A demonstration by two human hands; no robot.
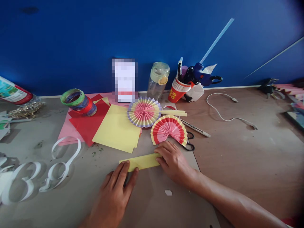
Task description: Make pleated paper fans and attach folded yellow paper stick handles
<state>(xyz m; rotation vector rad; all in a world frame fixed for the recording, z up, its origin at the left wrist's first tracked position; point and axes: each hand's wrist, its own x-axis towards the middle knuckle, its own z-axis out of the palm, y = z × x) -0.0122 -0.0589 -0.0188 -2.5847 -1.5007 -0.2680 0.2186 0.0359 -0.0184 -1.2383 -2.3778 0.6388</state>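
A folded yellow paper strip (144, 162) lies on the grey table in front of me. The outstretched fingers of my left hand (116, 188) rest on its left end, the thumb apart near the lower edge. At the right end, my right hand (172, 160) has its bent fingers and thumb closed on the paper. Just beyond it sits a pleated fan (169, 128) in pink, red and yellow. A round pleated paper fan (144, 111) with yellow sticks lies behind that. Yellow paper sheets (116, 128) and red paper (91, 123) are spread to the left.
White curled paper strips (57, 171) lie at left, near a painted roll (80, 103). Along the blue wall stand a blurred-out screen (124, 80), a clear bottle (158, 80) and paper cups (178, 90) holding tools. Black scissor handles (190, 146), a pen-like cutter (196, 127) and a white cable (220, 115) lie rightward.
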